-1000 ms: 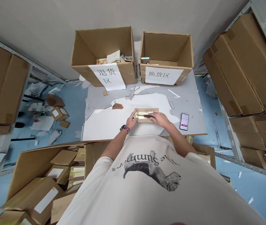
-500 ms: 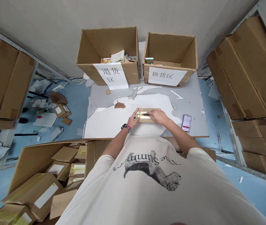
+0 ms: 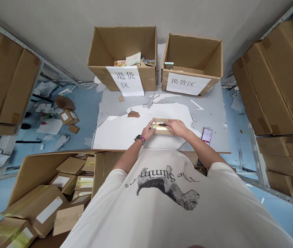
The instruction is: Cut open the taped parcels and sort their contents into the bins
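Observation:
A small flat cardboard parcel (image 3: 164, 126) wrapped in shiny gold tape lies on a white sheet (image 3: 120, 134) at the table's front. My left hand (image 3: 148, 130), with a dark watch and a beaded band on the wrist, presses the parcel's left end. My right hand (image 3: 177, 128) sits over its right half, closed around a red-and-black box cutter (image 3: 161, 124). The cutter lies along the parcel's top. Its blade is too small to make out.
Two open cartons with paper signs, one holding books (image 3: 133, 60) and one nearly bare (image 3: 191, 55), stand at the grey table's (image 3: 208, 113) back. A phone (image 3: 206, 137) lies at right. Stacked cartons flank the table; taped parcels fill a carton (image 3: 38, 182) at front left.
The cutter shows less, drawn further under my right hand. The whole scene has drifted slightly in view as my head moved. Both hands remain on the parcel.

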`<state>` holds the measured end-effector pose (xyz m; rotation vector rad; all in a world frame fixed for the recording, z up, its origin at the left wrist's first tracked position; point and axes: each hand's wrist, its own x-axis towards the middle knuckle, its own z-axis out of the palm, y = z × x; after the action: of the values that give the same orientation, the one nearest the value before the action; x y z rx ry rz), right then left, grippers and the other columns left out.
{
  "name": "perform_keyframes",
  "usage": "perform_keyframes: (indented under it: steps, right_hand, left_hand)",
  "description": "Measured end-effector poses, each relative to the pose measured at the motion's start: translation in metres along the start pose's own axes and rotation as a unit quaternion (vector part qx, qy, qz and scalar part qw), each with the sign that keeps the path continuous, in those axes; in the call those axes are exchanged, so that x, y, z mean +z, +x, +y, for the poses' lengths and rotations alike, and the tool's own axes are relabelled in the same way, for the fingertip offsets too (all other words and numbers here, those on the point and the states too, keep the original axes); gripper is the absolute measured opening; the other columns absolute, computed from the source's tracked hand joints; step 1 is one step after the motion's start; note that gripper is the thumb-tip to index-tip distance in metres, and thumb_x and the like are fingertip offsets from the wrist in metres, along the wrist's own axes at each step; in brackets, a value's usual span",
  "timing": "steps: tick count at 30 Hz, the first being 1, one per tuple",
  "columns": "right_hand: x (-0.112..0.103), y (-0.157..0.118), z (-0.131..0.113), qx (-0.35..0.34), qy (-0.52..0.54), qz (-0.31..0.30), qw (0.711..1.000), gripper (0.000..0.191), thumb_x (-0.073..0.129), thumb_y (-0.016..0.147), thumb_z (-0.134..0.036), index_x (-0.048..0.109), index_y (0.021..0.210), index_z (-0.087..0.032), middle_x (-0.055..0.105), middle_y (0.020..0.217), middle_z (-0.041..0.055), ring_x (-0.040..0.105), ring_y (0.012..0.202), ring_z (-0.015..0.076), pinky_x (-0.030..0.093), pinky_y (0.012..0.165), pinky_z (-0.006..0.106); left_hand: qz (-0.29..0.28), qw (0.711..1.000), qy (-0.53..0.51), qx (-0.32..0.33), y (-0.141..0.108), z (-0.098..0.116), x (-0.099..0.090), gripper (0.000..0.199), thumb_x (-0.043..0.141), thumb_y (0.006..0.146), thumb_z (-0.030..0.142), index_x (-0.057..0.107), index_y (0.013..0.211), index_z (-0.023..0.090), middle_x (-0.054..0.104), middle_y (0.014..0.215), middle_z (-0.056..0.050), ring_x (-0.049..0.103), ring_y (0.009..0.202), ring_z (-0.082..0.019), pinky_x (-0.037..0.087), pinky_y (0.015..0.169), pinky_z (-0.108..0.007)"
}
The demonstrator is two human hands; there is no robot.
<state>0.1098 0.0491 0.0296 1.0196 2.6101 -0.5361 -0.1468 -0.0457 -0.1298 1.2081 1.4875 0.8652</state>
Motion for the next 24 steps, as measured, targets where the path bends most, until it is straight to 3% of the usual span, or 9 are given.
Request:
perform_keyframes:
  steps: [8, 14, 24]
  right_hand:
    - [0.003, 0.005, 0.0, -0.001, 0.0, -0.007, 1.0, 0.046, 0.045, 0.125, -0.034, 0.07, 0.163, -0.026, 0.08, 0.148, 0.0134, 0.077, 0.131, 0.0322, 0.054, 0.103, 0.039]
    - [0.0, 0.003, -0.003, 0.005, -0.029, -0.021, 0.999, 0.048, 0.041, 0.126, -0.035, 0.069, 0.162, -0.023, 0.081, 0.144, 0.0185, 0.078, 0.127, 0.0335, 0.053, 0.103, 0.039]
    - [0.013, 0.007, 0.002, -0.018, -0.069, -0.036, 0.997, 0.048, 0.039, 0.118, -0.013, 0.07, 0.155, -0.015, 0.081, 0.139, 0.0245, 0.08, 0.125, 0.0343, 0.055, 0.1, 0.04]
  left_hand:
    - [-0.003, 1.0, 0.003, -0.006, -0.002, 0.005, -0.002, 0.097, 0.073, 0.096, 0.04, 0.043, 0.189, 0.042, 0.041, 0.195, 0.004, 0.044, 0.179, -0.034, 0.048, 0.14, -0.049]
    - [-0.001, 1.0, 0.006, -0.011, -0.002, 0.009, -0.001, 0.098, 0.073, 0.097, 0.038, 0.042, 0.189, 0.043, 0.042, 0.194, 0.005, 0.045, 0.178, -0.034, 0.048, 0.14, -0.051]
    - [0.006, 1.0, 0.022, -0.013, -0.001, 0.008, 0.001, 0.094, 0.071, 0.098, 0.04, 0.044, 0.189, 0.04, 0.043, 0.194, 0.003, 0.047, 0.176, -0.033, 0.048, 0.14, -0.049]
